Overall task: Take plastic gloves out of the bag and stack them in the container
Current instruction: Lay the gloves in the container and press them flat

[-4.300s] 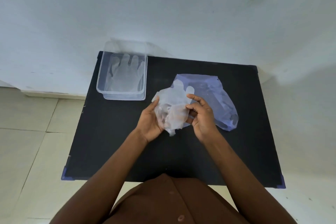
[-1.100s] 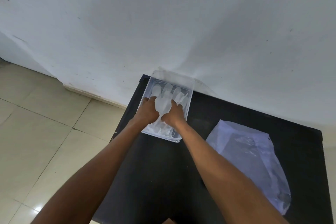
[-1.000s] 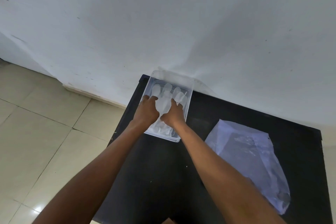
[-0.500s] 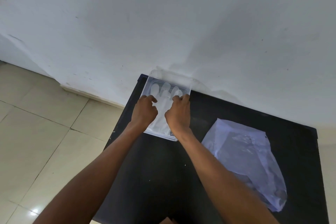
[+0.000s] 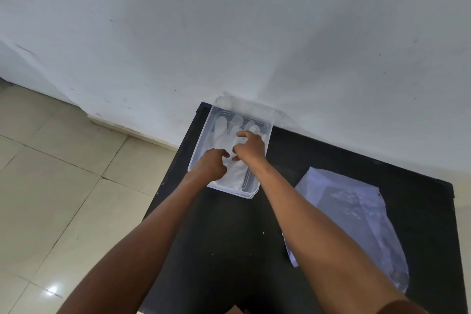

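Observation:
A clear plastic container (image 5: 201, 146) stands at the far left corner of the black table (image 5: 229, 237), against the wall. Translucent plastic gloves (image 5: 223, 126) lie flat inside it, fingers pointing to the wall. Both my hands are inside the container, on top of the gloves. My left hand (image 5: 211, 164) has its fingers curled, with the tips pinched on the top glove near its middle. My right hand (image 5: 251, 146) rests on the same glove with bent, spread fingers pressing down. The bluish plastic bag (image 5: 356, 211) lies flat on the table to the right, apart from both hands.
A white wall rises directly behind the table and the container. Beige floor tiles (image 5: 63, 186) lie to the left, below the table's left edge. My right forearm crosses the table between the container and the bag.
Both hands have moved from the glove's sides toward its middle. The left hand's fingers have curled onto the glove. The right hand has slid further in, toward the glove's fingers.

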